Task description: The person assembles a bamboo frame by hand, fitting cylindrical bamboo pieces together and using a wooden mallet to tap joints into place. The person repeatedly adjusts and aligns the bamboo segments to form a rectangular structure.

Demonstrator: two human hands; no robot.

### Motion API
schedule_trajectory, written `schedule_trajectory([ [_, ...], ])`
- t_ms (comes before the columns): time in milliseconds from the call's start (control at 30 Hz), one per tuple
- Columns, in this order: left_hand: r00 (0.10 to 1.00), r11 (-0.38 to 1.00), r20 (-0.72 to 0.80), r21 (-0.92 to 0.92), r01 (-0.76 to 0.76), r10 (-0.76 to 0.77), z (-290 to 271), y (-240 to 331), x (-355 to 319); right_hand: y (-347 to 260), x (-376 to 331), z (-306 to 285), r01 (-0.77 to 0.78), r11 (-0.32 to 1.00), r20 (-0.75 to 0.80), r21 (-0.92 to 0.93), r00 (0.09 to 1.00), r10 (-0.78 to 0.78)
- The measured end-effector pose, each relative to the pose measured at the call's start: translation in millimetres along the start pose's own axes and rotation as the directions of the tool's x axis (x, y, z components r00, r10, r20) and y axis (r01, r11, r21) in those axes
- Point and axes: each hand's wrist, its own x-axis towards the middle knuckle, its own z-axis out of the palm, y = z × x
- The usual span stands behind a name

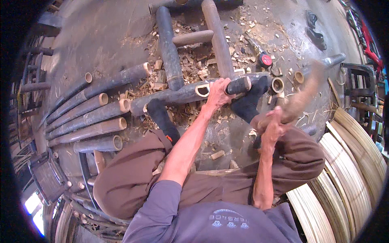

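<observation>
A dark bamboo pole lies crosswise in front of me, with a cut hole in its upper side. My left hand is closed around a short dark bamboo piece at that pole, just right of the hole. Whether the piece sits in a second hole is hidden. Raised over my right knee, my right hand grips a brown wooden club, smeared by motion. My feet in dark socks rest against the pole. Two upright bamboo poles joined by a rung extend from its far side.
Several cut bamboo poles lie at left. Wood chips litter the floor beyond. A red round tool part and sandals lie farther off. Bundled bamboo strips stand at right, near a dark frame.
</observation>
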Motion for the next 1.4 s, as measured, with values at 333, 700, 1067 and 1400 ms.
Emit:
schedule_trajectory([
  [333,0.902,0.773,-0.213,-0.609,0.177,-0.375,-56.9,75.8,11.1,19.6,-30.3,7.6,-0.014,0.991,0.069,-0.131,0.997,0.023],
  [700,0.832,0.224,-0.017,-0.966,0.130,-0.555,-129.3,-76.3,-102.7,-26.6,-147.0,82.0,0.419,0.905,0.795,-0.074,0.573,-0.201],
  [1067,0.771,0.405,-0.244,-0.914,0.020,-0.588,-91.2,-15.1,-91.8,-41.1,-183.9,100.1,0.528,0.849,0.877,-0.006,0.411,-0.249],
  [1400,0.761,0.470,-0.288,-0.882,0.026,-0.581,-96.9,-22.7,-86.9,-90.5,-190.5,108.2,0.588,0.744,0.765,0.318,0.304,-0.568],
])
